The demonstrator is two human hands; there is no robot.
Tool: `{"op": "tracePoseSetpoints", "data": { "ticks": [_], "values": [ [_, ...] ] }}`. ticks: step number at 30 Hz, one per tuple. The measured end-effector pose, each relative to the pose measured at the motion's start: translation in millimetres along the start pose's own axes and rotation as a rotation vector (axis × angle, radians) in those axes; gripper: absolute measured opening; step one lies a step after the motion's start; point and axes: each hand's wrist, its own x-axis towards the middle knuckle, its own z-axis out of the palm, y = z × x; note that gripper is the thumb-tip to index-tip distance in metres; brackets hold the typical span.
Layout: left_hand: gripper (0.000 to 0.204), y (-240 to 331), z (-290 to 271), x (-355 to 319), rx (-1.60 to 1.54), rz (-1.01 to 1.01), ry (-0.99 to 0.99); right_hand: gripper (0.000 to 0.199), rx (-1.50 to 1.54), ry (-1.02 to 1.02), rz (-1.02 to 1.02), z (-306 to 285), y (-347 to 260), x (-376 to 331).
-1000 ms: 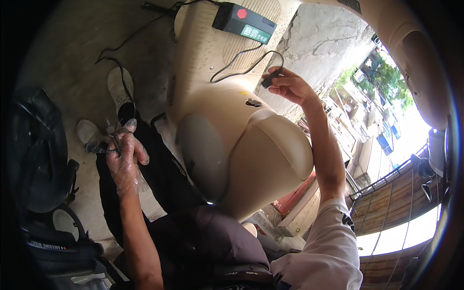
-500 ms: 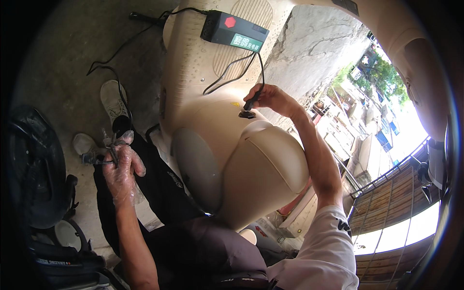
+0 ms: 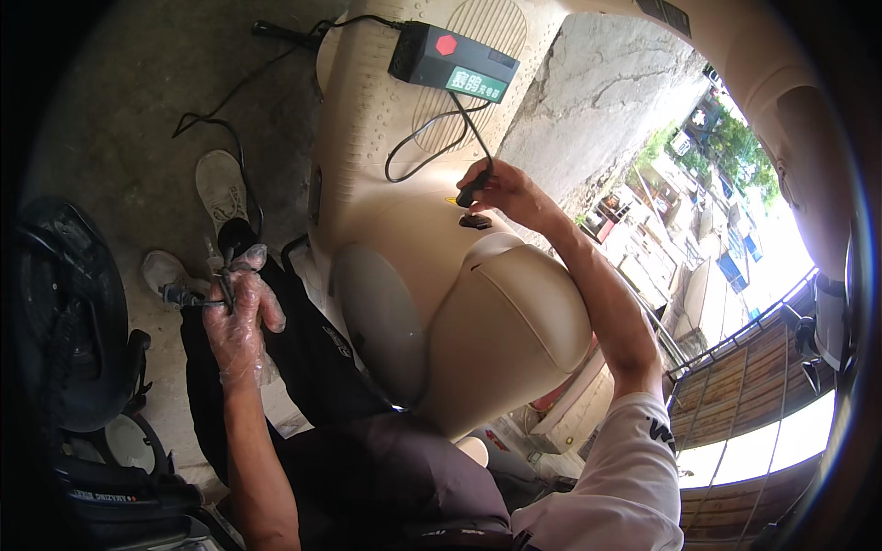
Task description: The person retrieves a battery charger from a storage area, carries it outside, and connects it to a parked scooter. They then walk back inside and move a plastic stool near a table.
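My right hand (image 3: 511, 195) pinches a black charger plug (image 3: 472, 189) at the end of a black cable. The plug hangs just off a dark charging socket (image 3: 475, 221) in the beige scooter body (image 3: 395, 216), with a visible gap between them. The cable runs up to a black charger box (image 3: 452, 62) with a red hexagon and a green label, lying on the scooter's ribbed footboard. My left hand (image 3: 239, 317), in a clear plastic glove, stays low over my legs. Its fingers close on a thin dark thing that I cannot make out.
The scooter seat (image 3: 510, 321) bulges near my right forearm. From the charger another black cord (image 3: 241, 147) trails over the concrete floor (image 3: 119, 165) beside my shoe. A dark vehicle part (image 3: 69, 321) stands at the left. A cracked concrete slab (image 3: 606, 73) lies beyond the scooter.
The plug in my right hand has lifted away from the socket, where it was at or against its opening. My left hand keeps its grip, and the view has shifted slightly.
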Motion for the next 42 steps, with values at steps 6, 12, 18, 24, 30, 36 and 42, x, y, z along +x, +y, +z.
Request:
{"op": "tracePoseSetpoints", "data": {
  "ticks": [6, 12, 18, 24, 30, 36, 42],
  "values": [
    [0.04, 1, -2, -1, -0.005, -0.021, 0.011, 0.015, -0.395, -0.015, 0.008, 21, -34, 3],
    [0.039, -1, -1, 0, -0.025, -0.016, -0.015, 0.011, -0.4, -0.04, -0.022, 29, -34, 4],
    [0.037, 0, -2, 3, -0.04, -0.017, -0.017, 0.012, -0.336, -0.032, -0.19, 16, -4, 17],
    [0.037, 0, 0, 1, -0.04, -0.041, -0.01, 0.021, 0.042, 0.062, 0.211, 9, -20, -3],
    [0.039, 0, -4, 4, -0.054, -0.033, -0.051, 0.026, -0.065, 0.21, 0.239, 10, -19, -13],
    [0.036, 3, -3, 5, -0.041, -0.049, -0.039, 0.022, -0.069, 0.184, 0.292, 14, -26, -13],
    [0.033, 0, 0, 5, -0.05, -0.064, -0.037, 0.02, -0.092, 0.009, 0.238, 0, -19, -14]
  ]
}}
